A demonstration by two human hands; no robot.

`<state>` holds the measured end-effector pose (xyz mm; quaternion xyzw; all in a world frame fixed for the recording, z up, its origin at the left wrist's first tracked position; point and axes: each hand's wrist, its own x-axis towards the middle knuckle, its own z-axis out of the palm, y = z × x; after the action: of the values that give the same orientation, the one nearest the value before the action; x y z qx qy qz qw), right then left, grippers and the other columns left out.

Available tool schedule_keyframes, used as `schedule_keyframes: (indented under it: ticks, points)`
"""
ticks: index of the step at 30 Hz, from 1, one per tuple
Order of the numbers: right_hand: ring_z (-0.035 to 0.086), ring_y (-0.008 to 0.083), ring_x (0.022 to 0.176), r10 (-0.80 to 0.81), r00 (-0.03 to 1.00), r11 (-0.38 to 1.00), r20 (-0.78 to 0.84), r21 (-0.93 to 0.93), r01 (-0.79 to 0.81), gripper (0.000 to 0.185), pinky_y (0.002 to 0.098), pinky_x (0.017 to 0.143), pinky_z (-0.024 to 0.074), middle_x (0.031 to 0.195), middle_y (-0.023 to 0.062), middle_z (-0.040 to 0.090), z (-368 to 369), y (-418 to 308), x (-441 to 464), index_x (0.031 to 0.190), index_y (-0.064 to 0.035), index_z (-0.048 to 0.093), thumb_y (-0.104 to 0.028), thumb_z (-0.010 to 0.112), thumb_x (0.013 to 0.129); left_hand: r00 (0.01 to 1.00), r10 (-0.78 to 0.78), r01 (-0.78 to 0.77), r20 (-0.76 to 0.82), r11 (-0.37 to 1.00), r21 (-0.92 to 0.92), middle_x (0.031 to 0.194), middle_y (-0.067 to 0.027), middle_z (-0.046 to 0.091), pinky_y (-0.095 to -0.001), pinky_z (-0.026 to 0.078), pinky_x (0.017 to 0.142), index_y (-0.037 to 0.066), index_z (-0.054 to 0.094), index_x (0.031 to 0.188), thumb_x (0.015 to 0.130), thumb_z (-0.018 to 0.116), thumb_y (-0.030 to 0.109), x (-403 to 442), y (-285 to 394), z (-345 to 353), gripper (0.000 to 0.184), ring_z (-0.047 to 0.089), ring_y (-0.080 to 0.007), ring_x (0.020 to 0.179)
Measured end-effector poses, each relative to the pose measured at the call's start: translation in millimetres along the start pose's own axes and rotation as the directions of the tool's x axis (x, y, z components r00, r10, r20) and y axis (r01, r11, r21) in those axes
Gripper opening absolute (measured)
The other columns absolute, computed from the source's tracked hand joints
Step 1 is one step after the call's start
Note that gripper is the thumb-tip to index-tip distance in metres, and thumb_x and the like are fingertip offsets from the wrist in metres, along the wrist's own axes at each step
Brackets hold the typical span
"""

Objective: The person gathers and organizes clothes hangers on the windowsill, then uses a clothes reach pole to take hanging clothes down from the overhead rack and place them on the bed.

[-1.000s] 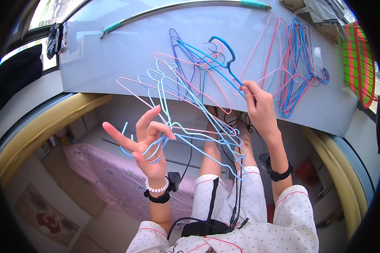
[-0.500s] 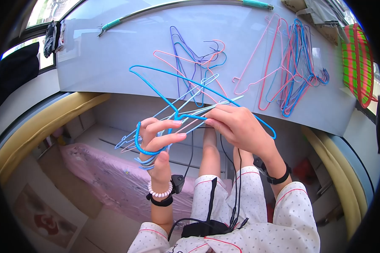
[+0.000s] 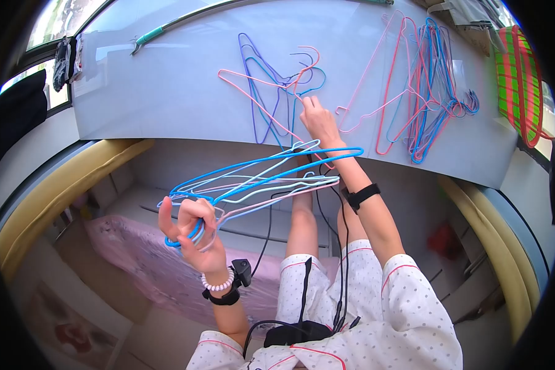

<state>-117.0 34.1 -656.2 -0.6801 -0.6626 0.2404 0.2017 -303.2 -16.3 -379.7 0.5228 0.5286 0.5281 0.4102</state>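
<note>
My left hand [image 3: 197, 234] is closed round the hooks of several blue, pale green and pink hangers [image 3: 259, 176], whose frames stretch out to the right. The bright blue one lies on top of this bunch. Beyond it, my right hand [image 3: 319, 120] has its fingers pinched at the neck of a coral hanger [image 3: 240, 80] at the table's front part. Purple and teal hangers [image 3: 250, 58] lie beside and under the coral one, their hooks overlapping.
A pile of pink, red and blue hangers [image 3: 431, 92] lies on the right of the table [image 3: 148, 92]. A pole with green ends [image 3: 148, 38] runs along the back. A green and red striped basket [image 3: 518, 86] is at far right. Cables hang near my legs.
The bright blue hanger has gone from my right hand onto the bunch in my left hand. My right hand has moved forward to the coral hanger, and my left hand has shifted slightly left.
</note>
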Motion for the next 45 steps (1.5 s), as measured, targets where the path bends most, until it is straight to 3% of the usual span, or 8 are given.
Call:
schedule_keyframes:
  ticks: [7,9,12,15,19,28,33,45]
  points:
    - [0.043,0.0187,0.044,0.217,0.976,0.712,-0.006,0.685,-0.154,0.015,0.034,0.044,0.0355,0.057,0.0098,0.041,-100.8,14.5,-27.9,0.083,-0.0012,0.041,-0.012,0.04,0.094,0.993,-0.111,0.11,0.037,0.994,0.013,0.061,-0.001,0.038,-0.025,0.024,0.055,0.001,0.041,0.127,0.096,0.032,0.04,-1.8,-7.6,2.0,0.05,0.029,-0.0085,0.054]
    - [0.05,0.0405,0.055,0.543,0.837,0.395,0.06,0.862,-0.318,0.014,0.0436,0.051,0.0375,0.06,0.0216,0.049,-109.1,44.9,-20.4,0.084,0.0006,0.04,-0.011,0.041,0.092,0.99,-0.131,0.132,0.06,0.991,-0.015,0.06,-0.0007,0.038,-0.0248,0.024,0.055,0.001,0.042,0.123,0.096,0.032,0.04,0.8,-8.3,2.5,0.049,0.029,-0.0084,0.054]
    - [0.053,0.0405,0.058,0.582,0.751,0.8,-0.313,0.385,-0.46,0.019,0.0446,0.053,0.0408,0.064,0.0198,0.055,-88.9,83.3,-11.4,0.082,0.0012,0.041,-0.014,0.042,0.092,0.985,-0.144,0.149,0.098,0.988,-0.038,0.06,-0.0006,0.038,-0.0248,0.024,0.055,0.0,0.043,0.119,0.096,0.032,0.04,3.6,-12.1,10.0,0.047,0.029,-0.0084,0.054]
    - [0.056,0.0415,0.063,0.56,0.579,0.763,-0.593,0.096,-0.639,0.023,0.0481,0.058,0.0437,0.074,0.0191,0.059,-74.8,88.7,-4.9,0.08,0.0018,0.043,-0.018,0.044,0.092,0.975,-0.159,0.165,0.152,0.986,-0.026,0.059,-0.0006,0.038,-0.0248,0.024,0.055,0.0,0.043,0.118,0.095,0.032,0.039,3.6,-14.2,17.1,0.047,0.029,-0.0083,0.054]
    - [0.057,0.0419,0.07,0.781,0.448,0.561,-0.434,0.173,-0.81,0.027,0.0497,0.063,0.0444,0.079,0.0205,0.058,-83.6,86.0,-2.8,0.078,0.003,0.044,-0.021,0.045,0.091,0.957,-0.183,0.185,0.224,0.983,0.013,0.059,-0.0005,0.039,-0.0247,0.024,0.056,0.0,0.045,0.118,0.095,0.033,0.039,7.4,-7.1,32.7,0.047,0.03,-0.0081,0.054]
    - [0.051,0.0387,0.066,0.633,0.418,0.737,-0.652,0.342,-0.583,0.026,0.0472,0.063,0.0408,0.071,0.0185,0.052,-123.3,110.4,-17.6,0.077,0.002,0.047,-0.018,0.045,0.093,0.9,-0.247,0.215,0.359,0.968,0.128,0.059,-0.0002,0.041,-0.0238,0.025,0.055,-0.001,0.05,0.112,0.094,0.034,0.04,16.3,-2.7,72.5,0.047,0.033,-0.0073,0.055]
    - [0.046,0.0347,0.081,0.427,0.514,0.749,-0.744,-0.029,-0.662,0.023,0.0437,0.072,0.0398,0.08,0.0172,0.048,-135.6,142.7,-27.5,0.076,-0.0005,0.045,-0.017,0.058,0.085,0.805,-0.346,0.295,0.482,0.938,0.18,0.062,-0.0014,0.048,-0.0234,0.024,0.055,-0.001,0.06,0.101,0.092,0.034,0.035,25.1,-12.3,122.6,0.045,0.035,-0.0067,0.058]
    - [0.058,0.0322,0.073,0.573,0.53,0.705,-0.625,0.047,-0.708,0.021,0.0408,0.056,0.0497,0.077,0.0134,0.054,-157.9,173.8,-37.2,0.08,-0.0026,0.047,-0.019,0.059,0.082,0.756,-0.341,0.274,0.559,0.94,0.203,0.062,-0.0009,0.048,-0.024,0.024,0.055,-0.001,0.061,0.096,0.089,0.035,0.032,35.5,-9.5,188.7,0.043,0.033,-0.0068,0.058]
